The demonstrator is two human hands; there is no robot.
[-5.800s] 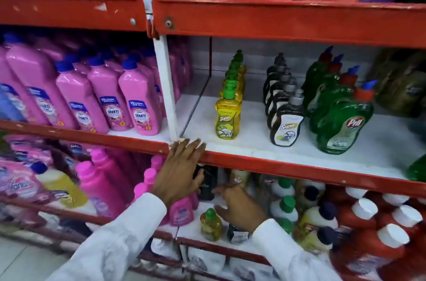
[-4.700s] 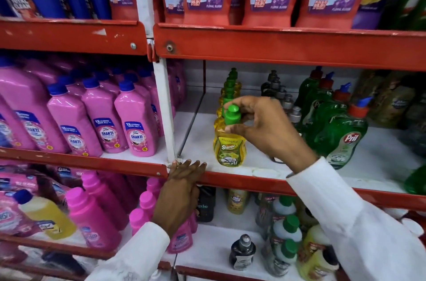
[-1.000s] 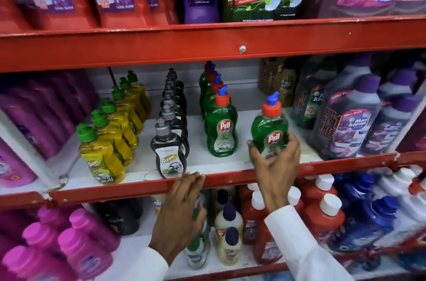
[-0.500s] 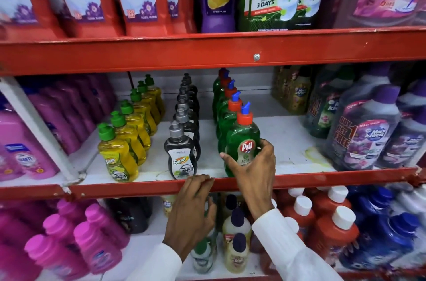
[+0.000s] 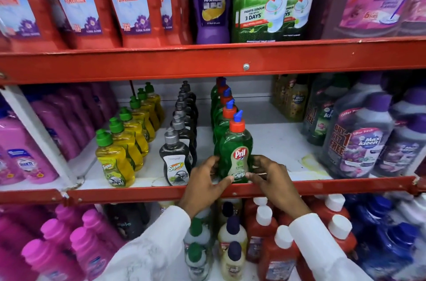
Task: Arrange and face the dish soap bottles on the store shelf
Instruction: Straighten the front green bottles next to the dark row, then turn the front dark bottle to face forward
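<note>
Shelf: white middle board with a red front lip, carrying three rows of dish soap.
Green Pril bottle: upright at the front edge, label facing out, heading the green row.
Left hand: fingers curled against the bottle's left side, thumb at its base.
Right hand: cupping the right side likewise.
Neighbours: black bottle and yellow bottle front their own rows.

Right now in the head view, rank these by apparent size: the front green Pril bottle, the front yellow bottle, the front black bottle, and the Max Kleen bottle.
1. Max Kleen bottle
2. front green Pril bottle
3. front yellow bottle and front black bottle: they look about alike, so unranked.
</note>
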